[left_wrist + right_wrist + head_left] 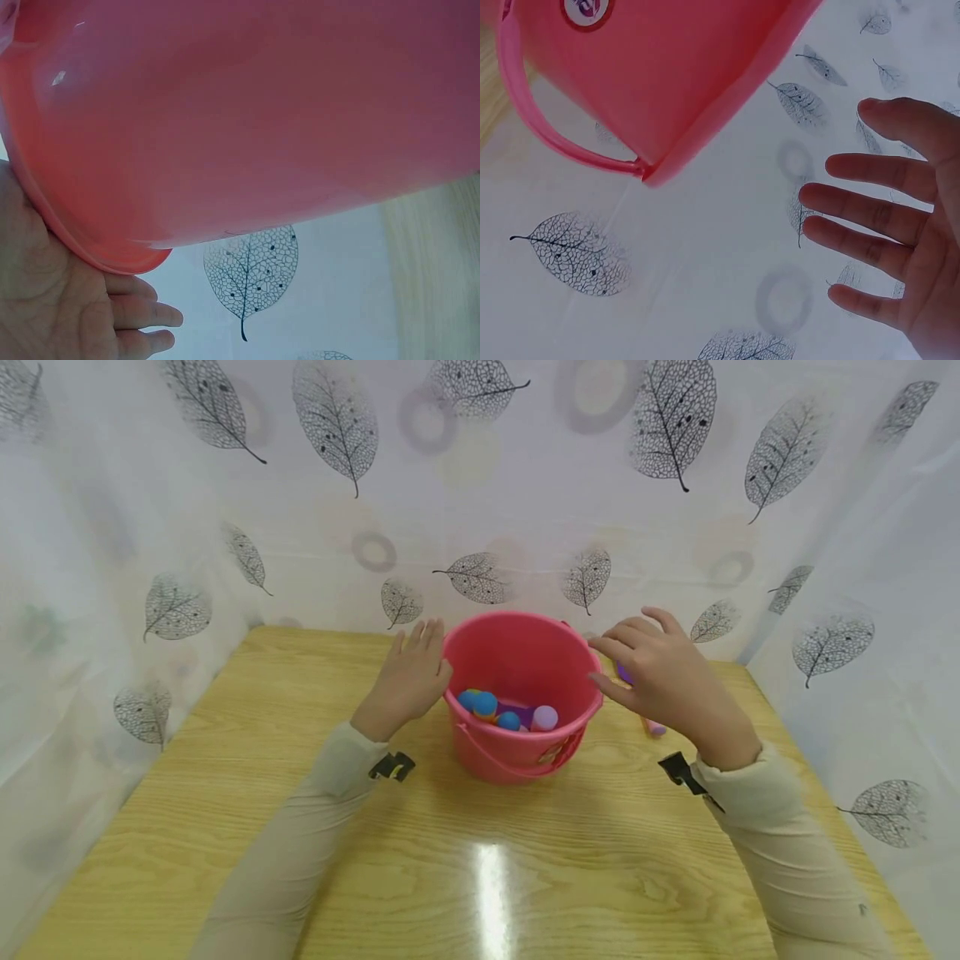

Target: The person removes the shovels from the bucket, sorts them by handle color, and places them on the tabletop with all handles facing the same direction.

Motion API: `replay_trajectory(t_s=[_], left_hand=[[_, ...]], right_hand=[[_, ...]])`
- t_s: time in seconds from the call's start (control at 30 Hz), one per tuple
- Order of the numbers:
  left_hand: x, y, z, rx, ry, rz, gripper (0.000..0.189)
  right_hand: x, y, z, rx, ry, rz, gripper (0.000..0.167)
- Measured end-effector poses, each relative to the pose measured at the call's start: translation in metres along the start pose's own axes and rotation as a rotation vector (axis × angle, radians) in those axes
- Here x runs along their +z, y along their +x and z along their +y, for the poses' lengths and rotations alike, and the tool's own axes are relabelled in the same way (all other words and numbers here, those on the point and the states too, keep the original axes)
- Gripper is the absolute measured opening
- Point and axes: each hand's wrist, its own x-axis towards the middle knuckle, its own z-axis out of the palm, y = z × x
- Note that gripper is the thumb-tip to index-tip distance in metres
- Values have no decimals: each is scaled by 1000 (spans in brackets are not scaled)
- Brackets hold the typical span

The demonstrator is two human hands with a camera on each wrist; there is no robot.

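A pink plastic bucket (495, 756) stands upright on the table with its handle hanging down at the front. Inside lie several small round-ended pieces: a blue one (484, 704), a lilac one (545, 718) and something purple (513, 713) among them. My left hand (408, 681) lies against the left side of the rim, fingers straight; in the left wrist view the palm touches the rim (112, 262). Beside the right rim is my right hand (651, 664), fingers spread and holding nothing. The right wrist view shows a gap between that hand (900, 225) and the bucket (675, 67).
Partly behind my right hand, a purple object (624, 673) and a small pink-and-lilac piece (656, 727) lie on the wooden table (420, 877). A white leaf-patterned curtain (480, 510) hangs along the back and both sides.
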Motion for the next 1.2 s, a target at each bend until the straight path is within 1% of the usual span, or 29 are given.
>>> replay_trajectory(t_s=[0.13, 0.3, 0.47, 0.7, 0.83, 1.03, 1.2], left_hand=[[1, 0, 0, 0, 4, -3, 61], [1, 1, -1, 5, 16, 10, 61], [1, 1, -1, 9, 6, 16, 61], [2, 2, -1, 10, 9, 23, 61], [2, 2, -1, 8, 8, 18, 61], [2, 3, -2, 6, 6, 15, 61], [4, 3, -2, 4, 11, 15, 61]], right_hand=[[3, 8, -8, -50, -5, -6, 35], [8, 14, -17, -103, 5, -15, 33], [15, 16, -24, -167, 45, 0, 34], [23, 16, -33, -242, 96, 42, 36], [28, 17, -37, -292, 110, 39, 34], [32, 15, -40, -305, 96, -29, 38], [34, 15, -41, -320, 52, -31, 37]])
